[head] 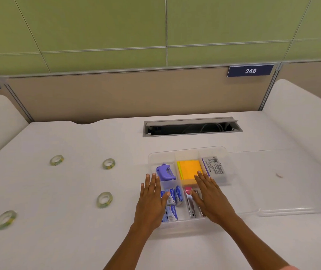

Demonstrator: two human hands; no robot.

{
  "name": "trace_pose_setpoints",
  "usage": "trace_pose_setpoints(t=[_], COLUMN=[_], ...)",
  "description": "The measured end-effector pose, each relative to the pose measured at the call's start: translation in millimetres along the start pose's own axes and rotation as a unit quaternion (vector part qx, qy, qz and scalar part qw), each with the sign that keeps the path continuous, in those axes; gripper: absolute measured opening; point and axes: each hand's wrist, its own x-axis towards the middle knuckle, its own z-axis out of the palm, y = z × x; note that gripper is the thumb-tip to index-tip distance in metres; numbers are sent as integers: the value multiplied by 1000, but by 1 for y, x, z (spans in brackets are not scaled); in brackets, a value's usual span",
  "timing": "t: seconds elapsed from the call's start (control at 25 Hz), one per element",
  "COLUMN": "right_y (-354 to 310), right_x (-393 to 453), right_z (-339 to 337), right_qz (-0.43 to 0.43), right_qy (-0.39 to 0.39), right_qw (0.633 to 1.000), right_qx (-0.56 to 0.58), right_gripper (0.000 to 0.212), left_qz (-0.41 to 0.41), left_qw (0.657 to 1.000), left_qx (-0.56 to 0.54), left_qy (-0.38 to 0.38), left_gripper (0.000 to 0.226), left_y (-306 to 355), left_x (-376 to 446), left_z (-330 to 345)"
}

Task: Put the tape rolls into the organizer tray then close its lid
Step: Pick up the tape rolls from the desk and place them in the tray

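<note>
Several tape rolls lie on the white desk left of the tray: one far left at the back (pixel 56 160), one further right (pixel 108 164), one nearer me (pixel 104 199), and one at the near left (pixel 5 219). The clear organizer tray (pixel 187 151) stands open at the centre, holding a purple tool, orange notes, staple boxes and a stapler. Its clear lid (pixel 284 191) lies flat on the desk to the right. My left hand (pixel 152 201) is flat and open over the tray's left edge. My right hand (pixel 212 197) is open over the tray's middle compartments.
A cable slot (pixel 191 127) opens in the desk behind the tray. A tan divider panel (pixel 116 94) with a "248" label (pixel 250 70) stands at the back. Rounded white side panels rise at both ends of the desk.
</note>
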Motion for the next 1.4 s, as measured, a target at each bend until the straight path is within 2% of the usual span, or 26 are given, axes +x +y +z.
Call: trace_pose_setpoints(t=[0.36,0.6,0.68,0.8,0.96,1.08,1.24,1.4], right_y=[1,-1,-3,-12,-55,-106,-171,-211], right_x=[-1,-1,-1,2,14,25,33,39], right_z=[0,-2,-6,-16,-28,-20,15,55], right_qz=[1,-1,-2,0,-41,-101,-172,-193], right_qy=[26,11,-1,9,73,72,20,-54], right_qw=[999,1000,1000,1000,994,986,976,973], right_qx=[36,20,14,29,67,108,130,116], right_gripper=[65,67,66,60,48,43,37,38], left_qz=[-9,-8,6,17,-11,-65,-146,-148], left_qw=[998,997,992,969,959,956,962,968], left_qx=[-65,-73,-130,-231,-226,-171,-120,-111], left_qy=[-4,-15,5,83,169,229,195,167], left_gripper=[67,64,60,57,54,52,50,50], left_y=[1,2,1,-9,-55,-98,-141,-159], left_x=[-4,-4,-8,-20,-47,-66,-82,-91], left_z=[0,-5,-9,-18,-29,-33,-34,-33])
